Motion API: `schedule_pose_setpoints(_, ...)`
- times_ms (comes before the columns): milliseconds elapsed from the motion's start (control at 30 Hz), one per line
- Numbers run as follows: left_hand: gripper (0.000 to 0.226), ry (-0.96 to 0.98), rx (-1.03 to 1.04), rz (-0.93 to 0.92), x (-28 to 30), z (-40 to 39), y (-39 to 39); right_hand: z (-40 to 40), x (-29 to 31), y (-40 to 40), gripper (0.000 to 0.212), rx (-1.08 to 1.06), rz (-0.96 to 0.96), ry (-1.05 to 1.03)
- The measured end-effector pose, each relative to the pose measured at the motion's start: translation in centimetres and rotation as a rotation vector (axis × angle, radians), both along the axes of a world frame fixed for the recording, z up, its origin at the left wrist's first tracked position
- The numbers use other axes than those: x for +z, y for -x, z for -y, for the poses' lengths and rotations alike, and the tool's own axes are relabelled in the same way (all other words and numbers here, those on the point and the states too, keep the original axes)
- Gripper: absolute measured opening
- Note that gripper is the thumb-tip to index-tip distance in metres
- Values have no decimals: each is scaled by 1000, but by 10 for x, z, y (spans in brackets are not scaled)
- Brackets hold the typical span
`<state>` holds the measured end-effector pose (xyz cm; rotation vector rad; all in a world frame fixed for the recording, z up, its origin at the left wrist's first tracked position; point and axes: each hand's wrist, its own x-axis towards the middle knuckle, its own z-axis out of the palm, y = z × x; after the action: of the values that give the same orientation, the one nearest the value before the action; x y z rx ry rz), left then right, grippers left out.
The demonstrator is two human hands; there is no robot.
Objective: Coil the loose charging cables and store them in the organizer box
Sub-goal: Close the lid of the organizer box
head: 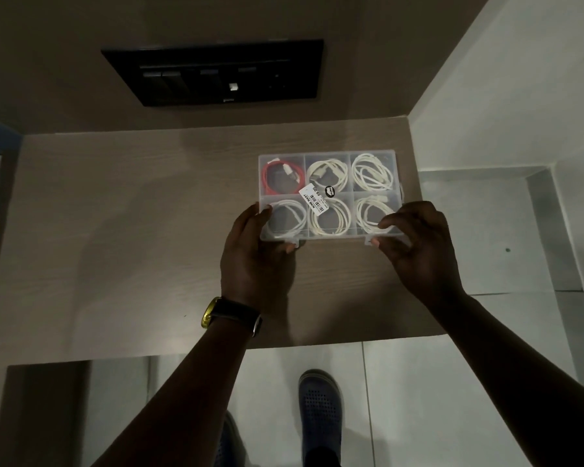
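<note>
A clear plastic organizer box (351,192) lies on the wooden table with its transparent lid down. Through the lid I see a coiled red cable (277,178) in the far left compartment and coiled white cables (371,171) in the other compartments. A barcode label (317,198) is stuck on the lid. My left hand (257,254) grips the box's near left corner, thumb at the left latch. My right hand (422,244) holds the near right corner, fingertips at the right latch (370,241).
The wooden table (132,247) ends at a white wall on the right. A black switch panel (213,74) is set in the wall behind. The near table edge runs below my wrists, with tiled floor and my shoes (321,406) underneath.
</note>
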<state>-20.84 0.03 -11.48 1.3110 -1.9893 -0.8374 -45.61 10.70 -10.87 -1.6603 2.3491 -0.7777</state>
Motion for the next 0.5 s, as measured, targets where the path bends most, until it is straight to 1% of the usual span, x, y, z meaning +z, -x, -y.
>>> schedule_pose_setpoints(133,62,26,18,30,-10,1,-2,-1,-7,4,33,45,-3,44)
schedule_pose_setpoints(300,57,65,-9,67,-13,4,-4,1,-15,3,32,59,-70,104)
schedule_pose_setpoints(400,55,119,-31,103,-16,8,-5,1,-18,3,30,80,-139,75)
schedule_pose_setpoints(500,55,169,-72,169,-20,8,-7,3,-19,0,25,87,-164,42)
